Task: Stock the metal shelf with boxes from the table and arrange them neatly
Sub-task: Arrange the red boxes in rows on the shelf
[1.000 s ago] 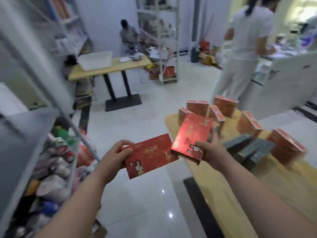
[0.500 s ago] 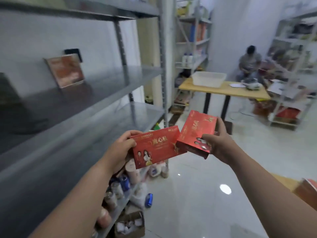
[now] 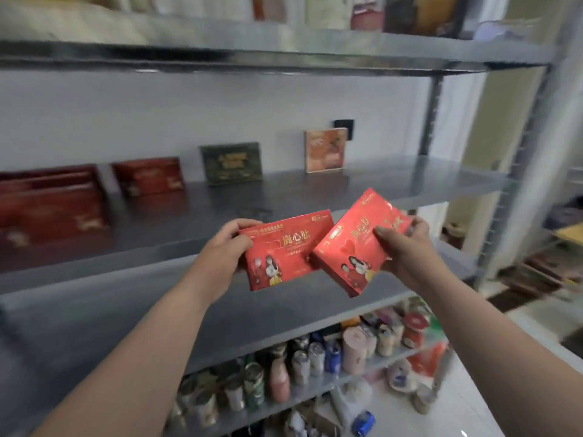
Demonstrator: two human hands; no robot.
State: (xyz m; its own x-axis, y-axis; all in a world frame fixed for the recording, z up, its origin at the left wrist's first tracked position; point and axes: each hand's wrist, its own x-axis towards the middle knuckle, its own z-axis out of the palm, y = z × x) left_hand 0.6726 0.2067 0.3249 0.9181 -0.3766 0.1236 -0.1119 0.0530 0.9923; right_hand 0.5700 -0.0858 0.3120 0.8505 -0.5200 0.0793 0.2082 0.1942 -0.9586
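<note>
I face the grey metal shelf (image 3: 394, 178). My left hand (image 3: 225, 250) grips a flat red box (image 3: 284, 250) by its left end. My right hand (image 3: 407, 247) holds a second red box (image 3: 350, 247), tilted, by its right end; the two boxes overlap slightly in front of the middle shelf board. At the back of that board stand dark red boxes (image 3: 53, 203), another red box (image 3: 148, 176), a dark green box (image 3: 232, 162) and an orange box (image 3: 326, 149), all leaning against the wall.
The board below (image 3: 132, 313) is bare grey metal. A lower shelf holds several cans and bottles (image 3: 315, 357). The top shelf (image 3: 284, 45) carries blurred goods. A steel upright (image 3: 517, 171) stands at the right, with white floor tiles beyond.
My view has swung left from the table and room to the shelf front. Both hands kept their red boxes and rose toward the middle shelf board.
</note>
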